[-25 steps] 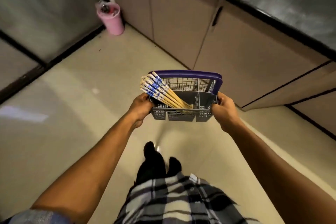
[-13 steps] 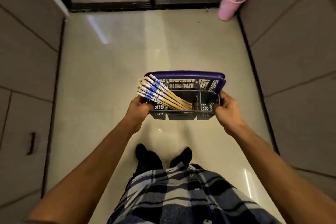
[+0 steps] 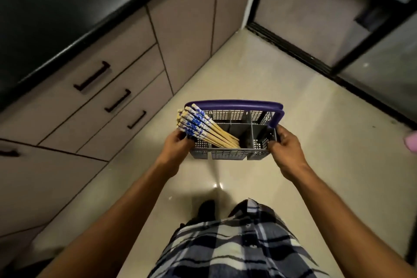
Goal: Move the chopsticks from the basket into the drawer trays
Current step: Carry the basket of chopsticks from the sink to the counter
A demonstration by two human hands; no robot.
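Chopsticks [image 3: 204,128] sit bundled in the left compartment of the basket [image 3: 232,142], their plain wooden ends down inside and their blue-and-white patterned tops leaning out past the rim toward ten o'clock. I carry the basket in front of me at about twelve o'clock, above the floor [image 3: 259,74]. My left hand [image 3: 178,144] has its grip closed on the basket's left end, right beneath the tilted tops of the chopsticks. My right hand [image 3: 286,149] has its grip closed on the right end, thumb up by the foot of the purple handle [image 3: 234,105], which arches across the far side of the basket. The other compartments, in the middle and on the right, look dark and I cannot tell what lies in them. At nine to ten o'clock stands a cabinet with three shut drawers [image 3: 108,101], each with a dark bar pull, under a black tabletop [image 3: 56,13]. At one to two o'clock a dark-framed door [image 3: 338,40] meets the floor. At six o'clock my plaid shirt [image 3: 237,246] fills the lower view.
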